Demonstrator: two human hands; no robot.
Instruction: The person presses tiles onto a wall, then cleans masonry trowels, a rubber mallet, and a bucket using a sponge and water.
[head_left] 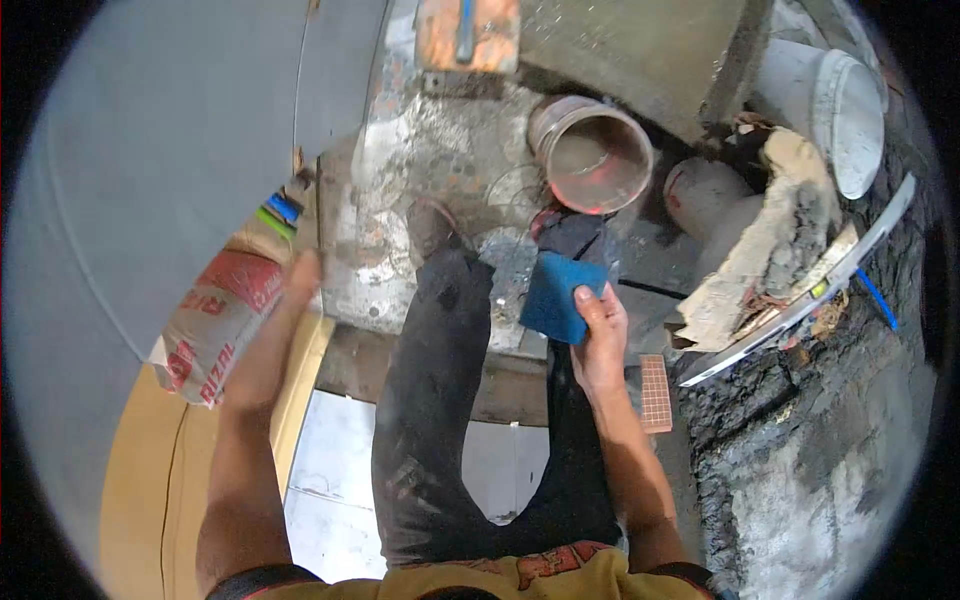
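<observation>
My right hand (600, 335) is closed on a blue flat pad (560, 298), with the thumb on top, above my right leg. My left hand (298, 290) is off to the left beside a red and white printed bag (225, 310); it is smeared by motion, and its fingers cannot be made out. Green and blue items (280, 212) lie by the top of that bag. Just beyond the pad, a round bucket (598, 160) with a wet, dirty inside stands on the stained floor.
A concrete slab (630, 50) is at the top, beside an orange-stained board (467, 35). White buckets (845, 120), a torn paper sack (785, 220) and a long metal level (810, 300) lie on the right. A yellow door panel (150, 470) stands at lower left.
</observation>
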